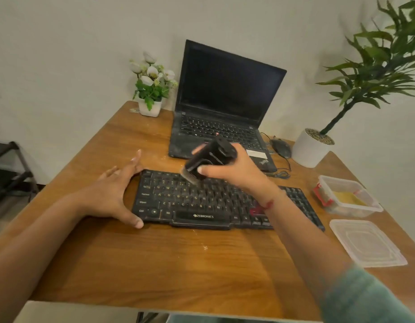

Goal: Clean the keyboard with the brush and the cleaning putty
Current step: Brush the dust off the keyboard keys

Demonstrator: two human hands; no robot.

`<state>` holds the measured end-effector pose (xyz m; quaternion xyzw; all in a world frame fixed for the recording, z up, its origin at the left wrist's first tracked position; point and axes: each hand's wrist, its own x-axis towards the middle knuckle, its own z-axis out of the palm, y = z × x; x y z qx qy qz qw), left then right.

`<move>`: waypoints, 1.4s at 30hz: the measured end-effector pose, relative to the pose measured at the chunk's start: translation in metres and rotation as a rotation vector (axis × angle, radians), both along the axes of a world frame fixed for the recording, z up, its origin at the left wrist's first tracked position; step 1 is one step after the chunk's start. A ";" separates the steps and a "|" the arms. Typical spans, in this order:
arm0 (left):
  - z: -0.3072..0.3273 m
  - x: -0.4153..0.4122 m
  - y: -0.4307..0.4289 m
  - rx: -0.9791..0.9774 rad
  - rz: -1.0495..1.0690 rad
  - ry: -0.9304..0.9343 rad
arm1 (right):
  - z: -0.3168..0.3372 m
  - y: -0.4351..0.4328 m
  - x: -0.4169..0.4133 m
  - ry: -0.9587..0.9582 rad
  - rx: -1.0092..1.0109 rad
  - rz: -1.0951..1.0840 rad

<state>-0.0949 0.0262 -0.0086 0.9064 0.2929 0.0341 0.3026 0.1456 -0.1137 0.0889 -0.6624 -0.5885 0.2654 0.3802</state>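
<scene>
A black keyboard (201, 201) lies across the middle of the wooden table (155, 264). My right hand (234, 169) grips a black brush (208, 157), tilted, with its bristles touching the keys of the upper rows. My left hand (113, 194) rests against the keyboard's left end, fingers straight and spread, thumb at the front left corner. A clear plastic box (346, 197) at the right holds yellow cleaning putty (348, 198). My right forearm hides part of the keyboard's right half.
A black laptop (220, 113) stands open behind the keyboard, a mouse (281, 148) and its cable beside it. A small flower pot (150, 89) sits at the back left, a large potted plant (311, 148) at the back right. The box's lid (367, 243) lies near the right edge.
</scene>
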 end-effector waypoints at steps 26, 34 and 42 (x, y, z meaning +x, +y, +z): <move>-0.003 0.001 0.003 -0.050 0.052 -0.063 | -0.025 0.146 -0.007 0.016 -0.446 0.296; 0.002 0.001 -0.001 -0.069 0.057 -0.043 | -0.024 0.147 -0.014 -0.006 -0.434 0.312; 0.004 0.002 -0.002 -0.068 0.089 0.003 | -0.015 0.144 -0.010 -0.027 -0.503 0.411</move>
